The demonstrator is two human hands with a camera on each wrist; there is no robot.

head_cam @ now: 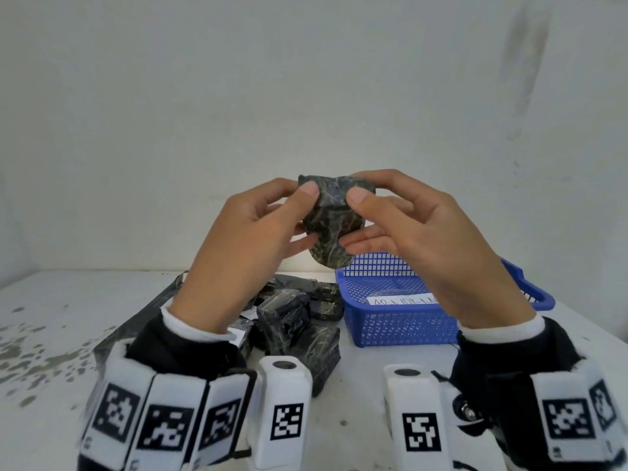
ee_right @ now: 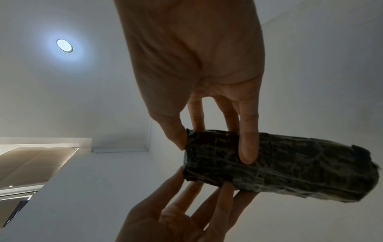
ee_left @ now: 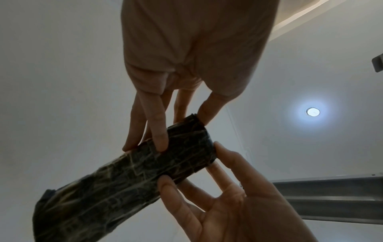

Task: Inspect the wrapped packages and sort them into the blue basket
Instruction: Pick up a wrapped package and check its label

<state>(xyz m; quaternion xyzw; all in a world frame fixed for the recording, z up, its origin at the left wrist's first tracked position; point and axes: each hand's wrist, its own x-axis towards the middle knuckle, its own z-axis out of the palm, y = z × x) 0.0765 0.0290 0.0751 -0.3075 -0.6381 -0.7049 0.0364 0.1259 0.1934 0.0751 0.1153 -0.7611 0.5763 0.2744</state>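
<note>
Both hands hold one dark wrapped package [head_cam: 331,219] up in the air, above the table. My left hand [head_cam: 302,214] pinches its left side between thumb and fingers. My right hand [head_cam: 355,219] pinches the right side the same way. The left wrist view has the package [ee_left: 124,183] as a long taped bundle, with the left hand [ee_left: 181,132] at its upper end and the right hand [ee_left: 217,188] below. In the right wrist view the right hand [ee_right: 213,144] grips the package [ee_right: 279,165] near one end. The blue basket [head_cam: 390,334] stands on the table, below and right of the package.
A pile of dark wrapped packages [head_cam: 299,321] lies on a dark plastic sheet [head_cam: 136,321], left of the basket. Inside the basket lies a white label [head_cam: 401,300]. The white table [head_cam: 68,317] is stained at the left. A plain wall stands close behind.
</note>
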